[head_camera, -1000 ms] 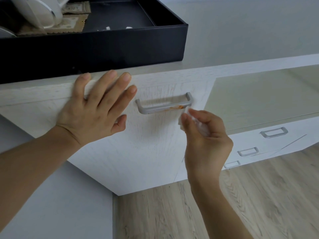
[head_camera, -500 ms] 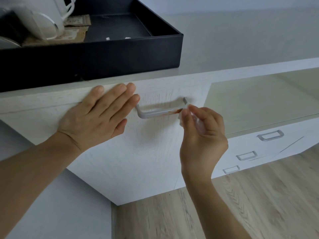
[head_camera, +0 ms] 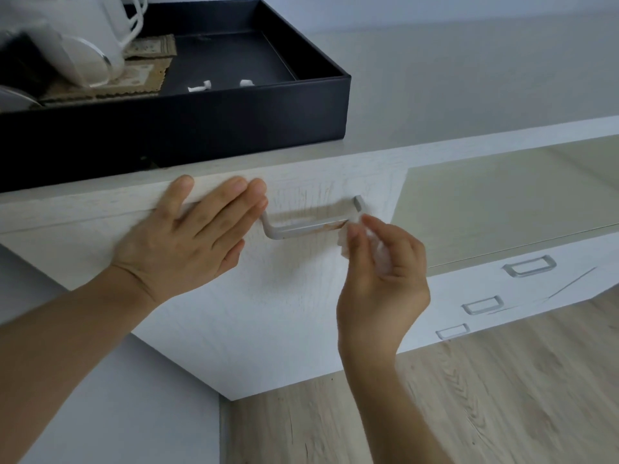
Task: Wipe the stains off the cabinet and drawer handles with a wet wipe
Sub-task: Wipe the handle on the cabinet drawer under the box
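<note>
While left hand [head_camera: 187, 236] lies flat on cabinet [head_camera: 284, 296] | right hand [head_camera: 382, 283] pinches wipe [head_camera: 345, 239] against handle [head_camera: 308, 226]

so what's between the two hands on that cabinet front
In the head view, the grey handle spans the gap between left hand and right hand, its brown stain beside the wet wipe.

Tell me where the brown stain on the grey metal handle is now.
In the head view, the brown stain lies near the right end of the grey metal handle, beside the white wet wipe pinched by the right hand.
</note>
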The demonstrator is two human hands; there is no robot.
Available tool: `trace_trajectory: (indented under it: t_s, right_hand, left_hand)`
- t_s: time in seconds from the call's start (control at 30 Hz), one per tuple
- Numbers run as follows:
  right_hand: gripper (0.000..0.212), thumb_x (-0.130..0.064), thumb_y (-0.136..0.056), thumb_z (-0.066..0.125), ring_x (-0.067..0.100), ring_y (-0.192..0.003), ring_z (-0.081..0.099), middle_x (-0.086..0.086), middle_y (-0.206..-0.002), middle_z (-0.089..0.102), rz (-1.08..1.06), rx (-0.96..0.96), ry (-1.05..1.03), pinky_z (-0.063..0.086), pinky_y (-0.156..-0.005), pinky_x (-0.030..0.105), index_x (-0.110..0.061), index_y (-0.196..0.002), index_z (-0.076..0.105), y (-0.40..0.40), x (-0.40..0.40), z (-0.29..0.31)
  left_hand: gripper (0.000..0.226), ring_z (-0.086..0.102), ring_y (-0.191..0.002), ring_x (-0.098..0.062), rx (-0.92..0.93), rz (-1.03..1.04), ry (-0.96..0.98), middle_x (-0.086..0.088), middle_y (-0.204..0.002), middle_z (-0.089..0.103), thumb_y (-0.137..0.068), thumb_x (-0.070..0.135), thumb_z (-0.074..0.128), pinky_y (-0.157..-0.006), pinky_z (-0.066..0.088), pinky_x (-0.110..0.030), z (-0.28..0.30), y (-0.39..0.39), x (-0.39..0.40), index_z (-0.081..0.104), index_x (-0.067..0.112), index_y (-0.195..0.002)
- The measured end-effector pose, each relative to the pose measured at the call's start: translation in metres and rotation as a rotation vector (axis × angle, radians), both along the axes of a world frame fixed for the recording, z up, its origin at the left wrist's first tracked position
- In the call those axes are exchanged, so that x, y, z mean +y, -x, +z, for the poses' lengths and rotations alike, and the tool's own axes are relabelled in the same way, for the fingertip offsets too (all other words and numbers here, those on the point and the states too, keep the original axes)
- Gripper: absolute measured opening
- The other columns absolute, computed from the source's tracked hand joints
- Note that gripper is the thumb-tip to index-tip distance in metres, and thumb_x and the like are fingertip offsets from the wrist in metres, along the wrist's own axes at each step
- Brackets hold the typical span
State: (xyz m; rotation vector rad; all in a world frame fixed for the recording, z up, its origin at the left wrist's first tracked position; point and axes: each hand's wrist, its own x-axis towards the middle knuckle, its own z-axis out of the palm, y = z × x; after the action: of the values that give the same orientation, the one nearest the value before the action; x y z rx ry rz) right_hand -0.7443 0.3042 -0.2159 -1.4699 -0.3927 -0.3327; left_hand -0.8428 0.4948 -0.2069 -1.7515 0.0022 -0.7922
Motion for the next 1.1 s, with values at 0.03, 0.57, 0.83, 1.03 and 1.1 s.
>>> trace_trajectory:
  t_s: [0.03, 0.57, 0.83, 1.03, 1.1]
  right_hand:
    - [0.013, -0.012, -0.083, 0.069, 0.0, -0.081, 0.061, -0.003, -0.094, 0.06, -0.012, 0.008, -0.009, 0.049, -0.071, 0.008, -0.019, -0.094, 0.07, 0.001, 0.0, 0.0]
    - [0.017, -0.005, -0.088, 0.061, -0.001, -0.075, 0.05, 0.001, -0.101, 0.055, 0.048, -0.152, 0.237, 0.04, -0.074, -0.002, -0.005, -0.102, 0.07, -0.004, -0.008, 0.006]
    - [0.017, -0.01, -0.088, 0.061, -0.006, -0.085, 0.051, -0.004, -0.099, 0.053, 0.105, -0.133, 0.197, 0.041, -0.074, 0.0, -0.011, -0.103, 0.069, 0.008, -0.003, 0.003]
    - [0.021, -0.011, -0.084, 0.067, -0.011, -0.094, 0.054, -0.015, -0.101, 0.053, 0.017, -0.007, 0.022, 0.041, -0.077, 0.001, -0.019, -0.103, 0.065, 0.0, -0.003, -0.008]
    - [0.021, -0.004, -0.08, 0.07, -0.011, -0.092, 0.055, -0.012, -0.098, 0.054, 0.039, -0.069, 0.029, 0.042, -0.074, 0.001, -0.016, -0.097, 0.069, 0.005, 0.003, -0.01]
  left_hand:
    - [0.061, 0.011, -0.145, -0.03, 0.001, -0.002, 0.008, -0.019, -0.156, 0.015, -0.097, 0.034, 0.036, -0.115, 0.008, -0.052, 0.0, 0.0, 0.0, 0.029, -0.001, -0.147]
    - [0.062, 0.009, -0.146, -0.031, 0.005, 0.003, 0.017, -0.019, -0.157, 0.012, -0.097, 0.034, 0.035, -0.115, 0.009, -0.053, -0.003, 0.001, 0.0, 0.027, -0.001, -0.148]
    - [0.063, 0.006, -0.146, -0.031, 0.003, 0.005, 0.021, -0.019, -0.157, 0.008, -0.097, 0.034, 0.033, -0.115, 0.008, -0.052, -0.004, 0.0, -0.001, 0.022, -0.001, -0.149]
    - [0.063, 0.008, -0.146, -0.03, -0.002, -0.011, 0.041, -0.018, -0.157, 0.01, -0.096, 0.034, 0.034, -0.115, 0.008, -0.053, -0.004, -0.001, -0.001, 0.024, -0.001, -0.148]
    - [0.065, 0.008, -0.146, -0.03, 0.005, -0.006, 0.039, -0.018, -0.157, 0.009, -0.095, 0.035, 0.034, -0.114, 0.009, -0.053, -0.003, -0.001, -0.002, 0.024, -0.001, -0.148]
